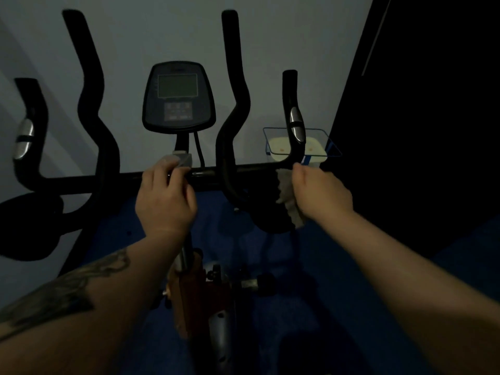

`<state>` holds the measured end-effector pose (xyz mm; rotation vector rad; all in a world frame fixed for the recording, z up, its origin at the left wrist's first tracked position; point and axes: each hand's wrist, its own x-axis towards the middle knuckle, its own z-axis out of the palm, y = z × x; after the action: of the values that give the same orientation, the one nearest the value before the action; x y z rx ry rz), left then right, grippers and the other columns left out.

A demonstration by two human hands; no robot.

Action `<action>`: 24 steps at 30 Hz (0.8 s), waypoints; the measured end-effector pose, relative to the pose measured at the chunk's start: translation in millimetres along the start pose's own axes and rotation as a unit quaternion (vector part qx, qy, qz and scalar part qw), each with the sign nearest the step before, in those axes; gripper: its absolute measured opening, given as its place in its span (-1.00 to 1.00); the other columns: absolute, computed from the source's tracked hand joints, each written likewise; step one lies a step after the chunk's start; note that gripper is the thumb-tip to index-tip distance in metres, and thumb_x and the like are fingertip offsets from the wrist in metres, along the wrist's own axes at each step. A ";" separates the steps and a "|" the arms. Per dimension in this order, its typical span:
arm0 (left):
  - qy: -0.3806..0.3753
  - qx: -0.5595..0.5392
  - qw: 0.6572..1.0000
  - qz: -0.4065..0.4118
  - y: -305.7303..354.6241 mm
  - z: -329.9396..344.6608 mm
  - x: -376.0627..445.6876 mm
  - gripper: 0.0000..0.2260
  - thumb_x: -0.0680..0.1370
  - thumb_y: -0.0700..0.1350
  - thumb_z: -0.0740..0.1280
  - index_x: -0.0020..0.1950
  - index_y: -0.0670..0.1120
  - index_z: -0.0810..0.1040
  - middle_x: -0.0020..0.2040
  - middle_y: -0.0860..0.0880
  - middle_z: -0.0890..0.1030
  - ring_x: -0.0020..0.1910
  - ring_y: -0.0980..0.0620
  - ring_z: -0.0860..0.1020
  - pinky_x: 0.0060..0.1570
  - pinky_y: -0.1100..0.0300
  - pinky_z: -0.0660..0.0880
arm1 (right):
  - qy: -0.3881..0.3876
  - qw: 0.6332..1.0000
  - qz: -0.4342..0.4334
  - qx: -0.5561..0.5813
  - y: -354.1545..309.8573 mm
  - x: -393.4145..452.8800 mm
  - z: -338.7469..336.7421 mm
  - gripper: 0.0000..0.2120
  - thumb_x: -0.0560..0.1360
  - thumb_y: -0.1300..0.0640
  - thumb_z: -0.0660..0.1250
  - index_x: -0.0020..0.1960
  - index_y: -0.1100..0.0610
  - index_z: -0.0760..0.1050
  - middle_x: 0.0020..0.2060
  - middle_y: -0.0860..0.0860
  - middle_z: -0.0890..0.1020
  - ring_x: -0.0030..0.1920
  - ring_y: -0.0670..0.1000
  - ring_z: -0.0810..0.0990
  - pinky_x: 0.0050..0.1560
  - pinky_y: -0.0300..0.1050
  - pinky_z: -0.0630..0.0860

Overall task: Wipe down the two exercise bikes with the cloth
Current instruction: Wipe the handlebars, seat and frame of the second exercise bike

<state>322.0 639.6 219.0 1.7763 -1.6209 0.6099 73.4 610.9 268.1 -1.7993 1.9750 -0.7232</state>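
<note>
An exercise bike stands right in front of me in dim light. Its black handlebar (pixel 81 182) runs across the view, with curved grips rising from it and a console (pixel 178 96) at the centre. My left hand (pixel 165 196) grips the bar at the middle, just below the console post. My right hand (pixel 322 190) holds a pale cloth (pixel 286 196) wrapped against the bar near the right outer grip (pixel 295 125). The red frame (pixel 194 288) of the bike shows below my arms.
A white wall is close behind the bike. A pale container in a blue wire holder (pixel 316 150) sits behind the right grip. A black panel (pixel 419 104) fills the right side. The floor (pixel 338 280) is blue. A dark rounded shape (pixel 27 226) lies at the left.
</note>
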 end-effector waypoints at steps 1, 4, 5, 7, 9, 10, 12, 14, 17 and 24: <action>-0.003 -0.001 1.000 -0.003 0.6 -0.7 -0.2 -0.78 0.47 -0.19 0.32 0.11 -0.16 0.56 0.18 -0.19 0.53 0.14 -0.23 0.46 -0.14 -0.04 0.49 | -0.030 0.999 0.010 -0.009 -7.0 10.8 -1.4 -0.51 0.66 -0.08 -0.14 -0.24 0.09 0.40 -0.30 0.04 0.49 -0.31 0.02 0.44 -0.37 -0.13 0.26; -0.001 -0.004 1.000 -0.004 2.7 -2.1 -1.1 -0.79 0.47 -0.20 0.33 0.09 -0.16 0.57 0.18 -0.18 0.53 0.14 -0.22 0.46 -0.14 -0.04 0.49 | 0.064 0.998 -0.010 0.017 -1.0 -5.7 13.1 -0.54 0.66 -0.12 -0.12 -0.16 0.07 0.42 -0.33 -0.02 0.47 -0.33 -0.01 0.43 -0.36 -0.11 0.28; 0.000 -0.003 1.000 -0.006 3.4 -1.9 -1.2 -0.79 0.47 -0.21 0.33 0.09 -0.16 0.57 0.18 -0.18 0.53 0.14 -0.22 0.46 -0.15 -0.04 0.49 | 0.100 0.994 -0.025 0.028 4.9 -21.8 14.8 -0.56 0.66 -0.13 -0.12 -0.12 0.06 0.41 -0.33 -0.05 0.48 -0.33 -0.01 0.45 -0.36 -0.11 0.31; -0.002 -0.002 1.000 -0.008 3.0 -1.5 -1.8 -0.79 0.47 -0.21 0.34 0.10 -0.16 0.57 0.18 -0.18 0.53 0.13 -0.21 0.45 -0.15 -0.03 0.49 | 0.072 0.996 -0.048 0.025 9.4 -31.6 6.9 -0.56 0.65 -0.14 -0.14 -0.11 0.06 0.39 -0.28 -0.02 0.53 -0.30 0.01 0.48 -0.35 -0.10 0.35; -0.001 0.001 1.000 -0.005 2.2 -1.5 -0.5 -0.78 0.48 -0.20 0.33 0.11 -0.16 0.57 0.18 -0.18 0.53 0.13 -0.21 0.45 -0.14 -0.03 0.48 | -0.027 0.999 -0.027 -0.028 -1.9 -1.5 -3.3 -0.55 0.66 -0.07 -0.14 -0.17 0.10 0.39 -0.19 0.06 0.56 -0.29 0.04 0.46 -0.35 -0.12 0.31; -0.003 0.003 1.000 -0.004 2.6 -2.0 -0.1 -0.78 0.48 -0.20 0.32 0.12 -0.16 0.56 0.19 -0.18 0.53 0.14 -0.22 0.45 -0.14 -0.03 0.48 | -0.059 0.998 -0.005 -0.038 -10.8 13.5 -8.3 -0.58 0.66 -0.01 -0.12 -0.15 0.14 0.41 -0.13 0.10 0.57 -0.26 0.06 0.47 -0.34 -0.13 0.30; -0.004 0.004 1.000 -0.007 3.3 -2.9 -1.1 -0.78 0.48 -0.20 0.32 0.12 -0.16 0.56 0.19 -0.17 0.52 0.14 -0.21 0.45 -0.14 -0.03 0.47 | -0.059 0.997 0.000 -0.058 -22.2 19.2 -9.2 -0.69 0.66 0.08 -0.04 0.02 0.18 0.44 -0.08 0.12 0.55 -0.15 0.12 0.52 -0.31 -0.13 0.33; -0.001 0.001 1.000 -0.007 3.3 -1.9 -2.3 -0.78 0.47 -0.20 0.33 0.11 -0.16 0.57 0.19 -0.18 0.53 0.14 -0.21 0.44 -0.16 -0.03 0.47 | 0.029 0.998 -0.032 -0.038 -9.9 -1.3 2.4 -0.66 0.67 -0.01 -0.03 0.00 0.13 0.45 -0.22 0.02 0.53 -0.19 0.10 0.55 -0.38 -0.13 0.30; 0.008 0.004 1.000 -0.005 1.3 -0.4 0.1 -0.79 0.47 -0.19 0.31 0.09 -0.16 0.57 0.17 -0.19 0.54 0.11 -0.22 0.45 -0.18 -0.03 0.47 | 0.079 0.996 -0.051 0.005 8.8 -40.7 5.5 -0.57 0.64 -0.16 -0.14 -0.01 0.04 0.41 -0.28 -0.04 0.53 -0.28 0.03 0.52 -0.34 -0.09 0.40; 0.001 0.001 1.000 -0.012 2.5 -1.4 -1.3 -0.78 0.48 -0.19 0.31 0.12 -0.16 0.56 0.18 -0.19 0.53 0.14 -0.22 0.44 -0.18 -0.04 0.49 | 0.082 0.996 -0.008 0.044 1.8 -18.0 16.7 -0.54 0.65 -0.15 -0.12 -0.13 0.06 0.44 -0.28 -0.02 0.54 -0.29 0.01 0.48 -0.36 -0.12 0.30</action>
<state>319.5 641.4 219.3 1.7942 -1.5957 0.6013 83.8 626.8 252.5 -1.7544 1.9974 -0.9754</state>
